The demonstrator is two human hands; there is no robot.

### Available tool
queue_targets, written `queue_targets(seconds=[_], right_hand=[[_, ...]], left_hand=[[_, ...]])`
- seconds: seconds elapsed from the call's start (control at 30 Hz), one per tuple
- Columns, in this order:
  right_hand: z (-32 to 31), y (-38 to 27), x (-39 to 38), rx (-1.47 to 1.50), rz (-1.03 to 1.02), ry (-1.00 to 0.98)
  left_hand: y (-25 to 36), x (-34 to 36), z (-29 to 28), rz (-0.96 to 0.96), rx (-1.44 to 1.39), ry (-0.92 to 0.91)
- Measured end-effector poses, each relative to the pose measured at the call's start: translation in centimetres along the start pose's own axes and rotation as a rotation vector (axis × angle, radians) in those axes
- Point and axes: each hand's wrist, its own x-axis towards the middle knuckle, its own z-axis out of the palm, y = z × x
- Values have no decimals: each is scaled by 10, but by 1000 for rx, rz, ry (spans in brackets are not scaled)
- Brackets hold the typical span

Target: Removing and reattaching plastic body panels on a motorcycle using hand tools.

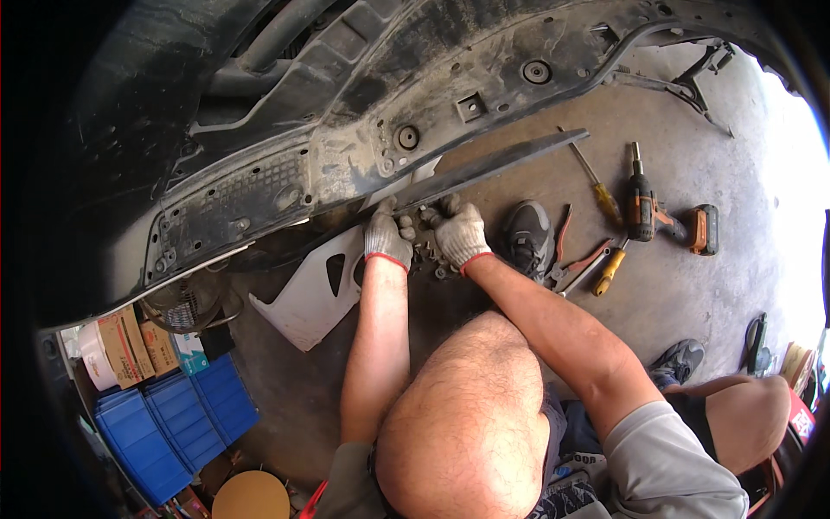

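Observation:
Both my hands wear grey-white knit gloves with red cuffs and work close together beneath the dirty black plastic car underside (363,147). A long black plastic strip (510,164) runs just beyond them. My left hand (388,237) has its fingers curled on the near edge of this strip. Slightly to its right, my right hand (460,233) is closed, thumb and fingertips brought together by a small metal piece (424,209) too small to name surely. Several small fasteners (441,270) lie on the floor between the wrists. A white curved panel (307,298) sits beside my left hand.
Right of my shoe (528,238) lie a cordless drill (641,208), yellow-handled screwdrivers (609,206), red-handled pliers (588,259) and a wrench (581,275). Blue bins (173,424), cardboard boxes (124,348) and a round tan top (251,496) stand at the left.

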Motion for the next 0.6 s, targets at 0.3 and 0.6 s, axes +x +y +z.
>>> queue_targets(seconds=[0.3, 0.6], right_hand=[[-4, 27, 18, -452, -57, 175], [-41, 45, 13, -460, 101, -169]], left_hand=[[-5, -11, 22, 23, 39, 22], [-11, 3, 15, 10, -84, -36]])
